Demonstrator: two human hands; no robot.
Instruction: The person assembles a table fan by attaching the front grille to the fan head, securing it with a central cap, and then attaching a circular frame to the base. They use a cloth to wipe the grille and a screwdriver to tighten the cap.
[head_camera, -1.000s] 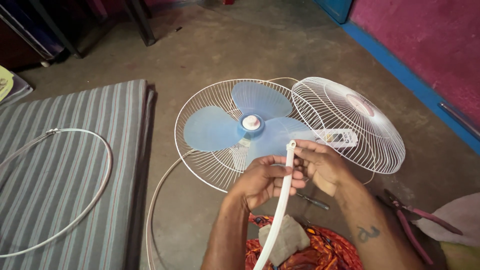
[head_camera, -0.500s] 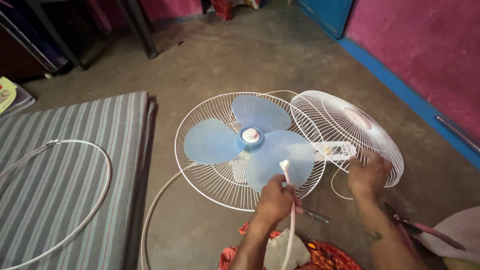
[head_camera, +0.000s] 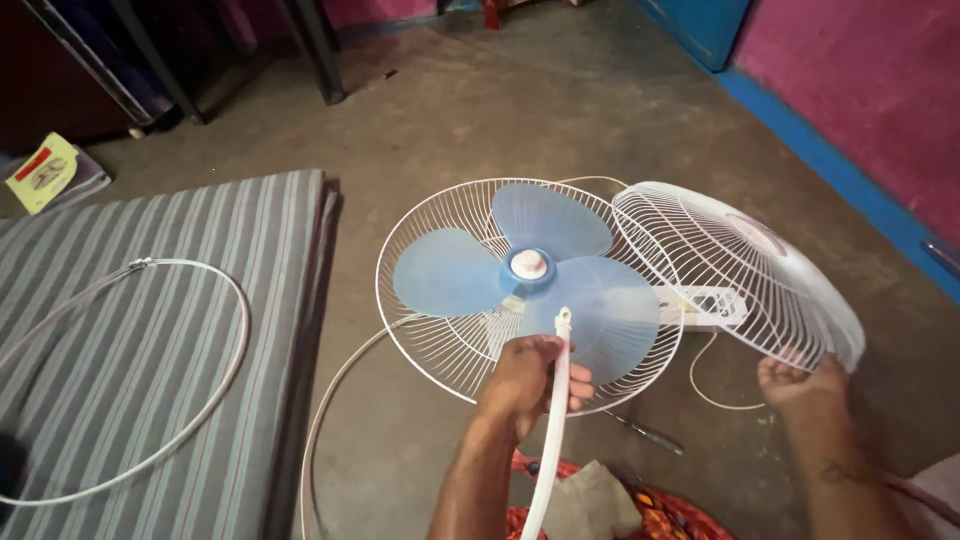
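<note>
Fan apart at frame centre: left hand (head_camera: 528, 378) clamped on white rim strip (head_camera: 553, 420), right hand (head_camera: 800, 383) seemingly gripping detached front guard (head_camera: 735, 270), blades (head_camera: 530, 265) bare, refitting undone.

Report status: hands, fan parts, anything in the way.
Left hand grips white trim strip. Right hand lifts front grille by its rim. Screwdriver on floor between.

A room in a home: bare concrete floor (head_camera: 560, 110), striped mattress (head_camera: 150, 330) at left, pink wall (head_camera: 850, 60) with blue skirting at upper right
</note>
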